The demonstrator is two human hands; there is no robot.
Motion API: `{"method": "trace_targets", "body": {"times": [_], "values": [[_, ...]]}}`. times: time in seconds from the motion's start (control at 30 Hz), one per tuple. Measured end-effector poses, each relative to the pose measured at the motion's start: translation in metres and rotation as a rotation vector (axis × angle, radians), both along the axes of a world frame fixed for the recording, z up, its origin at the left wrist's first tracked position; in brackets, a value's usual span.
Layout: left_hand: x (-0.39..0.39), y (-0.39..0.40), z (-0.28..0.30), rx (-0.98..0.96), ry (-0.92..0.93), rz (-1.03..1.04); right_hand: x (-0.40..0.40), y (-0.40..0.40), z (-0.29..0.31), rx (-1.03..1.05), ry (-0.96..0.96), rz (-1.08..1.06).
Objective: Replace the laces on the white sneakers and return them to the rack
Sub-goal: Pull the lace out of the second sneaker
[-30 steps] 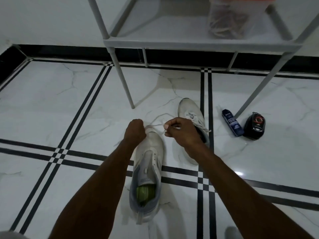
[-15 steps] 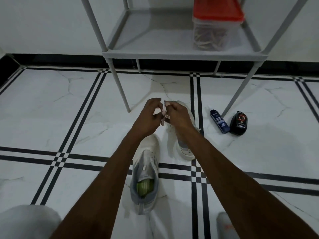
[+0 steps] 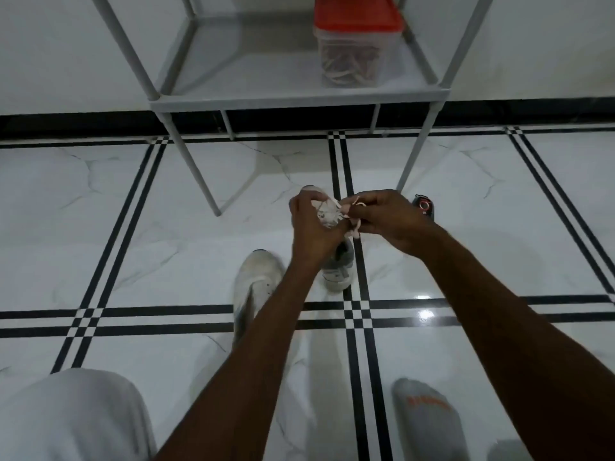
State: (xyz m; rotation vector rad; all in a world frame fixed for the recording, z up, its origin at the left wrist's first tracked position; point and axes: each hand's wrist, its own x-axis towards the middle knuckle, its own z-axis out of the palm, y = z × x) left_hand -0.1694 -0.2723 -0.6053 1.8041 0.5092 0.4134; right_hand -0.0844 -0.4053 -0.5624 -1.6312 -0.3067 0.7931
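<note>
Both hands pinch a loose white shoelace (image 3: 353, 224) in the air above the far sneaker: the left hand (image 3: 316, 227) has its grip curled around one stretch of it, and the right hand (image 3: 387, 216) nips the gathered loops between thumb and fingertips. Half a second ago the hands met at one point; now they sit slightly apart with the lace bunched between them.

The marble floor (image 3: 100, 227), white with black double lines, takes up most of the view. The grey rack (image 3: 299, 101) stands at the far wall, more of its shelf showing than before. A grey-clad knee (image 3: 73, 414) and a grey sock with orange lettering (image 3: 427, 414) have come into the bottom of the frame. The near white sneaker (image 3: 256, 277) lies on the floor, partly under the left forearm; the far white sneaker (image 3: 336, 261) lies just beyond it. A clear tub with a red lid (image 3: 357, 41) holding laces sits on the shelf. A small black device (image 3: 424, 206) peeks out behind the right hand.
</note>
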Motion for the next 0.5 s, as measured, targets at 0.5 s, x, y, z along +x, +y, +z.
{"method": "trace_targets", "body": {"times": [0.5], "values": [[0.018, -0.131, -0.098, -0.762, 0.543, -0.120, -0.003, -0.090, -0.121, -0.654, -0.312, -0.038]]}}
